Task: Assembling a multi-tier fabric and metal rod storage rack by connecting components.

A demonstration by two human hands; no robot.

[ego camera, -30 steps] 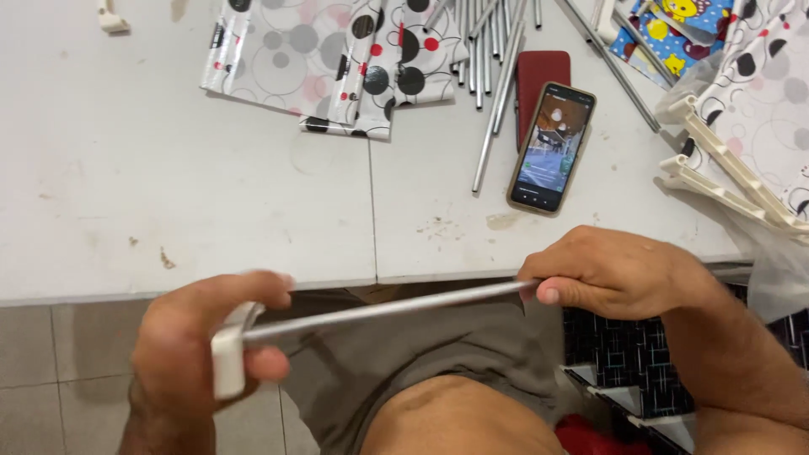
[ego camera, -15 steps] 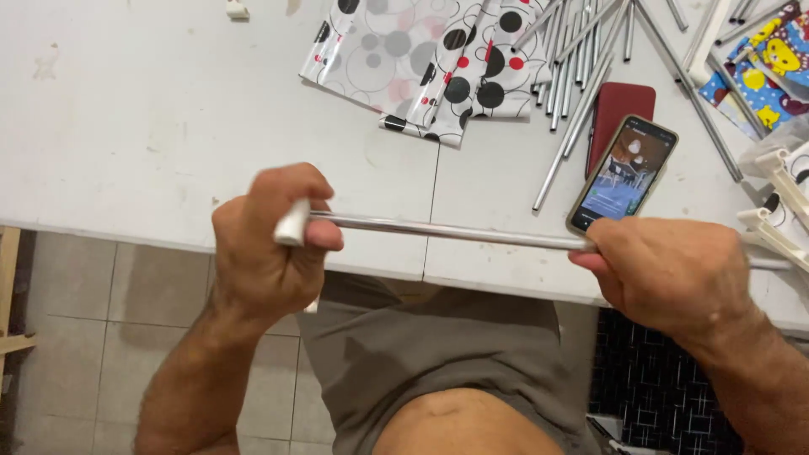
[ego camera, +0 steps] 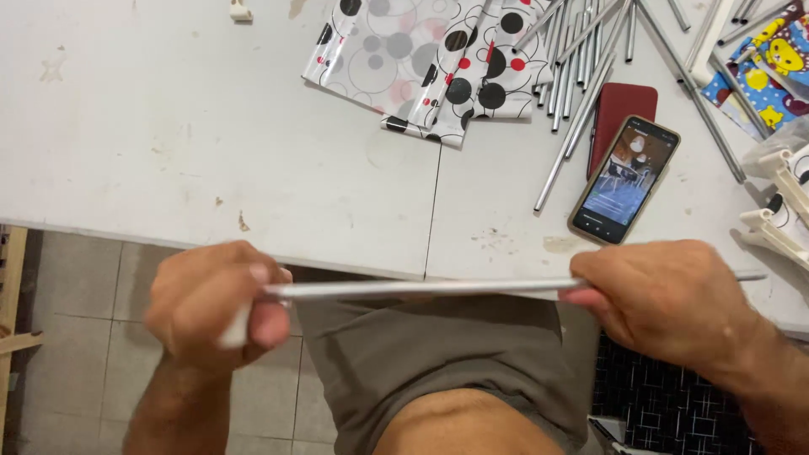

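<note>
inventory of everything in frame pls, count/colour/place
metal rod: 1, silver, held level between both hands, over the table's near edge
white plastic piece: 1, white, in the left hand at the rod's end
table: 1, white, scuffed, upper frame
spotted sheets: a folded bundle, white with black, grey and red dots, top centre
loose metal rods: many, silver, top right
phone: 1, screen lit, right of centre
red case: 1, dark red, under the phone's top
cartoon sheet: 1, blue and yellow, top right
left hand: closed on the white piece
right hand: closed on the rod
</note>
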